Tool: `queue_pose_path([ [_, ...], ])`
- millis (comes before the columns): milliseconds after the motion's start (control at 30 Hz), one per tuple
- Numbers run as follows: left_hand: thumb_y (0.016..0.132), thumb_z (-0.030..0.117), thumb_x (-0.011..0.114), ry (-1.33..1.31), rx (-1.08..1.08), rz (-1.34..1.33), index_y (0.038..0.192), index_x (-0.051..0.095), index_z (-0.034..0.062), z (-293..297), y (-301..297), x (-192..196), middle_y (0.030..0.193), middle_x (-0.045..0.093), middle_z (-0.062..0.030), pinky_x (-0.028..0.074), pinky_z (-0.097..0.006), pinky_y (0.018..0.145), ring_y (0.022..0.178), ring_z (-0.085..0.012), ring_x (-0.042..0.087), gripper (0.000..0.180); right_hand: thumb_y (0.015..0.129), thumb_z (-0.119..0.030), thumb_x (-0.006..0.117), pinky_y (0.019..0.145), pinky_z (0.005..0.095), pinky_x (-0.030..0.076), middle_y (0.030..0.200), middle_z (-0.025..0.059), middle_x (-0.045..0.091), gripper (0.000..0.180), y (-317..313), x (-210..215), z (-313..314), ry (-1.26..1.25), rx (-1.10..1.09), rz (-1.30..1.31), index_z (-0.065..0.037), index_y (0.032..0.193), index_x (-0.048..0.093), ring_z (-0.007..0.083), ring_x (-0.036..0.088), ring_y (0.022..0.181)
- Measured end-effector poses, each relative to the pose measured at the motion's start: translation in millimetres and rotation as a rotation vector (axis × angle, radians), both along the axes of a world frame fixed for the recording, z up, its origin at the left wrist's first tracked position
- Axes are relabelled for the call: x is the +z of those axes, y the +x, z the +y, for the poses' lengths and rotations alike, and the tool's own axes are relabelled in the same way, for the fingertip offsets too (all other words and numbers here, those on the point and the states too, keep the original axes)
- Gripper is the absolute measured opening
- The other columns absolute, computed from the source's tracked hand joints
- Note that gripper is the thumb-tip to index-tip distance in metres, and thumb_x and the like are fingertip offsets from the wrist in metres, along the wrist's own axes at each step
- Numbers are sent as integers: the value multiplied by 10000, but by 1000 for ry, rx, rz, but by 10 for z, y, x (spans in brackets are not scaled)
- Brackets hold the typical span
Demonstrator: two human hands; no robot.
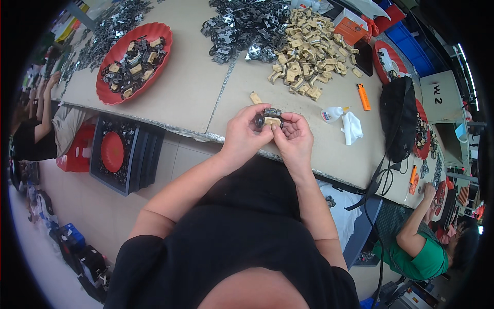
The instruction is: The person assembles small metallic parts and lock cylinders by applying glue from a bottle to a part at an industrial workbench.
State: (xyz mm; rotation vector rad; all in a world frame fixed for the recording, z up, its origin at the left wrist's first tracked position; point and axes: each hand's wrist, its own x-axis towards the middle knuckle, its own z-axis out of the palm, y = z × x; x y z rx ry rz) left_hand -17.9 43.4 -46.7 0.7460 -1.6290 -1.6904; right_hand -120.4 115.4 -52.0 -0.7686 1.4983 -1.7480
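Both hands meet above table edge (195,131), picture centre. Left hand (242,135) cradles small black metal part (268,116); right hand (296,138) pinches tan block (272,122) against it, apparently fitting. Tan block pile (309,51) at one o'clock; red tray (135,61) at ten.

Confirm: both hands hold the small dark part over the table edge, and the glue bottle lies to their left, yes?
Not quite. The head view shows the glue bottle lying to their right, beside the white cloth. Both the left hand and right hand do hold the small dark part.
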Motion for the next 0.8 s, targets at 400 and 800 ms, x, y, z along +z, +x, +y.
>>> queue_pose_path([
  [400,764,-60,520,27,11,11,1087,448,-47,8,-17,19,975,511,-66,446,-216,768,876,-91,512,332,732,16,605,757,252,463,906,110,564,272,24,48,3,2,-15,86,52,970,478,141,569,837],
  [800,771,-73,505,28,12,-8,1086,448,-41,13,3,-13,971,514,-61,441,-211,757,861,-83,512,322,728,4,619,749,257,467,910,110,567,280,33,20,15,14,-20,109,47,971,486,140,571,829],
])
